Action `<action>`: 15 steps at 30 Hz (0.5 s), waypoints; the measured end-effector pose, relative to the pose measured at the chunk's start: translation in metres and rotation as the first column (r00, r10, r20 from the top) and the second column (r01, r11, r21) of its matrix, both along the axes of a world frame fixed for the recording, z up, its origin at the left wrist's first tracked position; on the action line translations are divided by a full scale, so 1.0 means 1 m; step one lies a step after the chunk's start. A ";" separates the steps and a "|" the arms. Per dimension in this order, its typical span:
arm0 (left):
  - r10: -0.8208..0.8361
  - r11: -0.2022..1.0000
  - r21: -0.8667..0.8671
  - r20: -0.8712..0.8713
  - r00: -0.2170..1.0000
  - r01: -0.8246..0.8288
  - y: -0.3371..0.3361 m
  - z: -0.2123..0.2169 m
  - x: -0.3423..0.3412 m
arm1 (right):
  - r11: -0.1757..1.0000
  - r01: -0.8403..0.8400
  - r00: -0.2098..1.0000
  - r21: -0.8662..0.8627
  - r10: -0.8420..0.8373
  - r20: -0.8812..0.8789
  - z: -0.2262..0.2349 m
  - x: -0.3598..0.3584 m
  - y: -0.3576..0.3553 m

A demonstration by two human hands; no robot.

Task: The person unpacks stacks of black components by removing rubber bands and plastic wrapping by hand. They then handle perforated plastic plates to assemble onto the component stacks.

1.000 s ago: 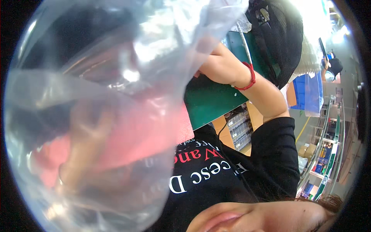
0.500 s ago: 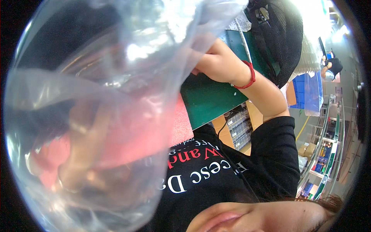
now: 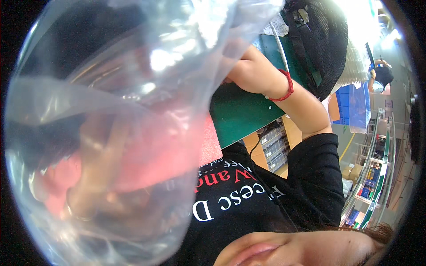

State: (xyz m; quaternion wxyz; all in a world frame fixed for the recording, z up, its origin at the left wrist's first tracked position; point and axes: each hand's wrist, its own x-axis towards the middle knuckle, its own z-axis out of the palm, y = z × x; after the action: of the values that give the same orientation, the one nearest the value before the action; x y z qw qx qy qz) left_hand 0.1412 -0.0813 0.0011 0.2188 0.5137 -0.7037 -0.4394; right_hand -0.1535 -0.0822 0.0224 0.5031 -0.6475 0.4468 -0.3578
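Observation:
A large clear plastic bag (image 3: 128,239) fills the left half of the head view, close up and full of glare. Through it a pink foam sheet (image 3: 213,144) shows, its bare right edge sticking out past the plastic in front of my black shirt. My left hand (image 3: 100,137) is a blurred shape behind the plastic, over the pink sheet; its fingers cannot be made out. At the bag's right edge is my right hand (image 3: 243,71), with a red cord bracelet (image 3: 288,88) on the wrist. Its fingers curl in behind the plastic, and what they grip is hidden.
Below my right forearm lies a green tabletop (image 3: 239,115). A black mesh bag (image 3: 328,48) stands on its far right side. Beyond are a blue crate (image 3: 350,104), cardboard boxes (image 3: 353,170) and shelving with goods (image 3: 372,181). Another person (image 3: 382,75) is in the background.
The bag's right edge and its glare have shifted slightly to the right. My right hand has turned a little, while my left hand looks nearly unchanged.

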 end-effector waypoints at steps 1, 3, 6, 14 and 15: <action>0.028 0.999 0.032 0.001 1.000 -0.028 0.001 0.003 -0.002 | 1.000 0.000 1.000 0.000 0.000 0.000 0.000 0.001 0.000; 0.070 0.994 0.080 0.004 0.998 -0.070 0.001 0.008 -0.004 | 0.999 0.036 0.999 -0.008 -0.036 0.005 0.000 0.002 0.001; 0.032 0.992 0.122 -0.024 0.999 -0.029 0.001 0.016 -0.007 | 0.984 0.047 0.992 -0.173 -0.066 -0.105 -0.005 -0.001 -0.001; -0.156 0.914 -0.345 0.185 0.970 0.213 0.000 -0.001 0.004 | 0.947 0.077 0.979 -0.312 -0.132 -0.157 -0.003 0.000 -0.002; -0.182 0.867 -0.411 0.266 0.947 0.282 -0.001 0.002 0.003 | 0.946 0.058 0.975 -0.319 -0.122 -0.186 -0.003 -0.001 -0.002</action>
State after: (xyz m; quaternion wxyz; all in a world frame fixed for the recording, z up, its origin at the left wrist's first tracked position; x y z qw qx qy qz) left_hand 0.1439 -0.0820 0.0033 0.1968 0.4063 -0.8618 -0.2315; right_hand -0.1541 -0.0842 0.0193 0.3294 -0.7306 0.4630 -0.3785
